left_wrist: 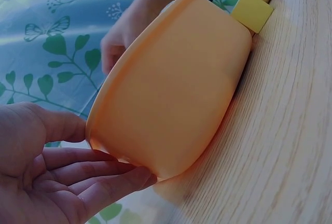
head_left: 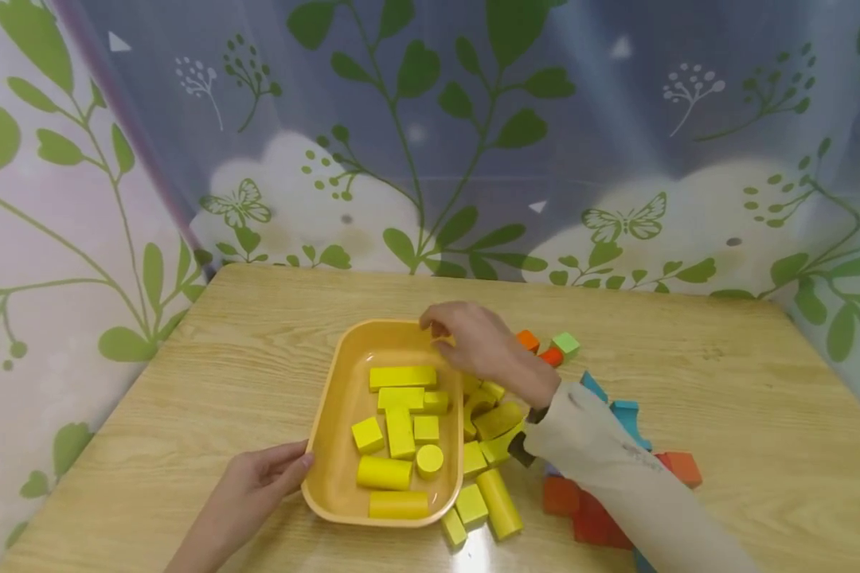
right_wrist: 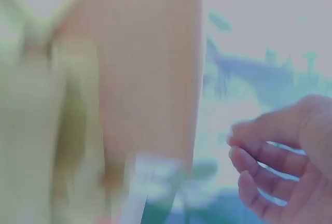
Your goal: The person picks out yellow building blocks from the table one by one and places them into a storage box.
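A yellow-orange plastic tray (head_left: 326,469) sits on the wooden table, with several yellow blocks (head_left: 400,434) lying in it. My left hand (head_left: 247,485) grips the tray's left side near the front; the left wrist view shows the thumb (left_wrist: 67,126) at the rim and the fingers (left_wrist: 111,182) against the outer wall. Over the tray's far right corner hovers my right hand (head_left: 476,342). Its fingers are loosely bent, and in the right wrist view the right hand (right_wrist: 285,156) holds nothing visible. That view is blurred on the tray side.
Beside the tray's right wall lie several more yellow blocks (head_left: 498,501), partly under the right forearm. Red blocks (head_left: 595,521), blue blocks (head_left: 627,418), an orange block (head_left: 527,341) and a light green block (head_left: 565,344) lie farther right. A leaf-patterned curtain (head_left: 416,159) borders the table's far edge.
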A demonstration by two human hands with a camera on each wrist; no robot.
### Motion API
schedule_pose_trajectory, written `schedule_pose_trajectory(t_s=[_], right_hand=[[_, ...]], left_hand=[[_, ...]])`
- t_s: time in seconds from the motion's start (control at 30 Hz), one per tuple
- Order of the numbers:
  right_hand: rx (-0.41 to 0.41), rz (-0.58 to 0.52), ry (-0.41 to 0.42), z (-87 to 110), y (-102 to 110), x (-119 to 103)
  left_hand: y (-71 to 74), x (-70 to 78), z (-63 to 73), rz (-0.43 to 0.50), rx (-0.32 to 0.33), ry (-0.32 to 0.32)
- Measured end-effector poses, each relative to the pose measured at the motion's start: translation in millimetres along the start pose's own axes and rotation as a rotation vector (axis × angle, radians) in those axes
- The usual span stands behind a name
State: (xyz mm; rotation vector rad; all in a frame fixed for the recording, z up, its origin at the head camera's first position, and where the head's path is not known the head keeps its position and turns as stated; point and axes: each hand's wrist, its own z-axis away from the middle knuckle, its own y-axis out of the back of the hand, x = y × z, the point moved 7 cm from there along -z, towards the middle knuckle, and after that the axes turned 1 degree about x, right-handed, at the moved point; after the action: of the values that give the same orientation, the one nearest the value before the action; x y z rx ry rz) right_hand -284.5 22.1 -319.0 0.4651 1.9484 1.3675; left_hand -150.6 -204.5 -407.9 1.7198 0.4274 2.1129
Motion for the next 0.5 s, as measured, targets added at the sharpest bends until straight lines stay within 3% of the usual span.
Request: schedule_pose_trajectory(t_s=[0.07,0.17,0.3,0.5], right_hand=[[-0.009,-0.047,-0.106,0.3,7.9,27.4],[-0.138,-0.065,-0.19,1.7,-0.6,54.5],[-0.275,-0.062,-0.152,2.8,-23.0,63.1],[-0.239,0.021,-0.121,2.4,-35.4,63.6]], left_hand=[[0.7,0.1,-0.7,-0.007,-0.001,-0.001],[0.4,-1.7,-1.4,-0.013,-0.005,0.012],[-0.3,-4.3,-1.4,-0.018,-0.008,0.014],[0.0,-2.2,-1.2,-0.009,0.0,0.004]])
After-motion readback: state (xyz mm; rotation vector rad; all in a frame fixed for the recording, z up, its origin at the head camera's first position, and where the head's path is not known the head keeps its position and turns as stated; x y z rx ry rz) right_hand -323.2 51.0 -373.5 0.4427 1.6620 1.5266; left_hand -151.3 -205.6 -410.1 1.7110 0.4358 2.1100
